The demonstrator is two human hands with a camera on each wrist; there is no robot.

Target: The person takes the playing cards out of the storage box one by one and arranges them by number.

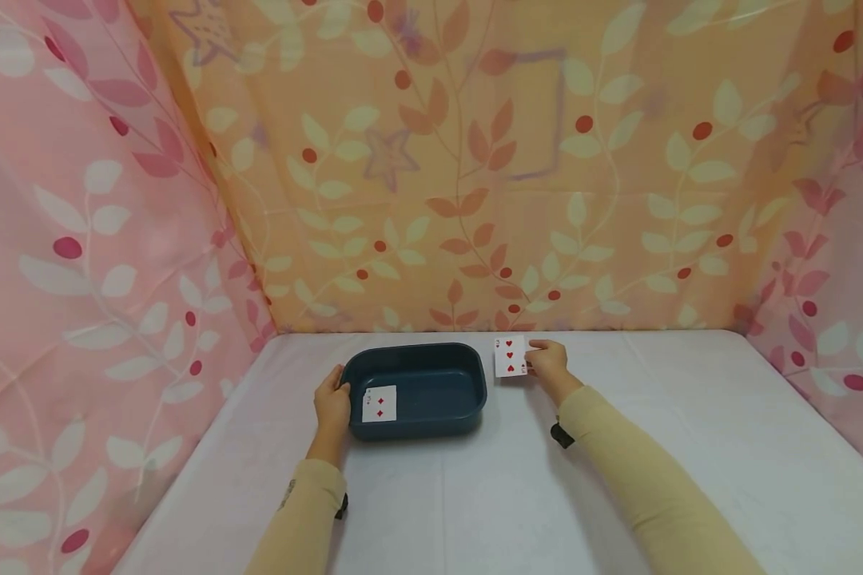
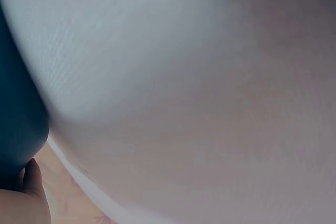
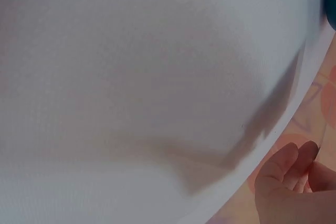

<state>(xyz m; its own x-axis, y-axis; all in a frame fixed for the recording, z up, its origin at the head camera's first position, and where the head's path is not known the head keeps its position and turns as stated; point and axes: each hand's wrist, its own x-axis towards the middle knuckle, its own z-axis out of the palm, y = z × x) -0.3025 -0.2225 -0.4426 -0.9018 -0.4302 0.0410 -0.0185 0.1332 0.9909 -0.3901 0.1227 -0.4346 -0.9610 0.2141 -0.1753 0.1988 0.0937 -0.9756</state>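
Note:
My left hand [image 1: 332, 407] grips the left end of a dark blue rectangular basin [image 1: 423, 428], thumb over its rim. A playing card with red diamonds [image 1: 379, 404] lies face up inside, at the basin's left end. Just right of the basin, my right hand [image 1: 550, 369] pinches the right edge of a three of hearts playing card [image 1: 510, 357], face toward the head camera. In the left wrist view, part of the left hand [image 2: 26, 198] shows against the basin's side [image 2: 18, 108]. The right wrist view shows the right hand's curled fingers [image 3: 281, 163] and the card's thin edge.
A white cloth [image 1: 431, 503] covers the table. Patterned fabric stands around it: an orange curtain [image 1: 467, 200] at the back, pink ones [image 1: 108, 263] at both sides. The basin lies near the table's back edge.

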